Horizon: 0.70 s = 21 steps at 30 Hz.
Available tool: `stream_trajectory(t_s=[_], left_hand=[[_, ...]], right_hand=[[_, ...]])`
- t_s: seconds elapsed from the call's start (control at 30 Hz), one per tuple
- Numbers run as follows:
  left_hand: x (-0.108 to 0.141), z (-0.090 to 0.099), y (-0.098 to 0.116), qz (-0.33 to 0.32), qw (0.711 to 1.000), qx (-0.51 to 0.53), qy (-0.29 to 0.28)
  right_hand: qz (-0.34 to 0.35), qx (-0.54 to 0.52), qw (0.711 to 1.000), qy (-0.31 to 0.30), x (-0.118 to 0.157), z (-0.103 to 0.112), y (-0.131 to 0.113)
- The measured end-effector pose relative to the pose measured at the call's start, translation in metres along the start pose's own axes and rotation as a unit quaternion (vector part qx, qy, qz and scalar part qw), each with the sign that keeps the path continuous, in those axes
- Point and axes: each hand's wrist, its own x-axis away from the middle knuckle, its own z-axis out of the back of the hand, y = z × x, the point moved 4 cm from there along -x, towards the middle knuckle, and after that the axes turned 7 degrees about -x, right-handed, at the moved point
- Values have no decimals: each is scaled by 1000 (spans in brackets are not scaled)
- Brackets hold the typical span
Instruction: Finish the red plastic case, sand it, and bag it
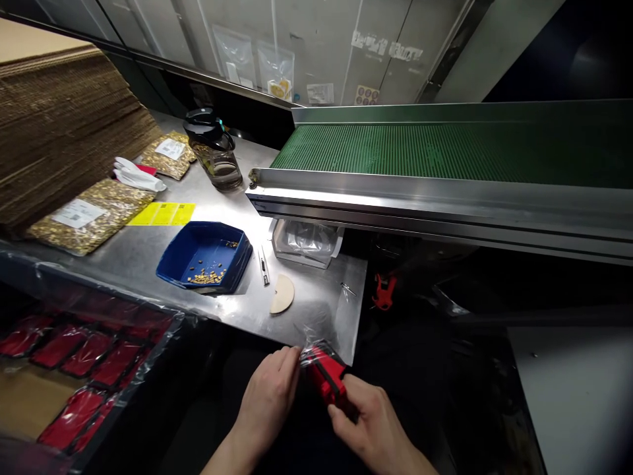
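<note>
Near the table's front edge, a red-and-black item (326,375) sits partly inside a clear plastic bag (316,330). Its exact kind is hard to make out. My right hand (370,415) wraps round its near end, with the thumb on the lower side. On the other side, my left hand (267,392) is closed, its fingertips pinching the bag's edge close to the item. Just beyond lie a pale half-round disc (283,295) and a small utility knife (264,266). A blue tray (202,241) beside them holds small brass-coloured pieces.
A green conveyor belt (395,150) with a metal rail runs across the right. A jug (217,158), bags of brass pieces (93,214) and stacked cardboard (64,125) stand at the left. A plastic-lined box holds red packs (74,415). Plastic bags fill a white tray (301,260).
</note>
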Motion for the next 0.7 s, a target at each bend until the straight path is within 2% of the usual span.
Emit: stream_trajectory(t_s=[0.1, 0.23, 0.33, 0.43, 0.5, 0.6, 0.7], left_hand=[[-3, 1, 4, -12, 1000, -22, 13], [-6, 7, 15, 0, 1000, -3, 10], [-6, 12, 26, -21, 998, 57, 15], [-3, 17, 38, -91, 993, 63, 43], [1, 17, 51, -150, 985, 68, 45], [8, 14, 73, -198, 970, 141, 4], [14, 10, 87, -142, 948, 280, -58]], right_hand=[[-17, -87, 995, 52, 2, -4, 11], [-10, -145, 986, 81, 3, -12, 18], [8, -80, 996, 42, 2, -14, 10], [27, 29, 999, -32, -1, -13, 1], [20, 57, 997, -47, -2, -9, 2], [17, 50, 998, -17, -4, -3, 8], [37, 50, 998, 10, -5, -3, 8]])
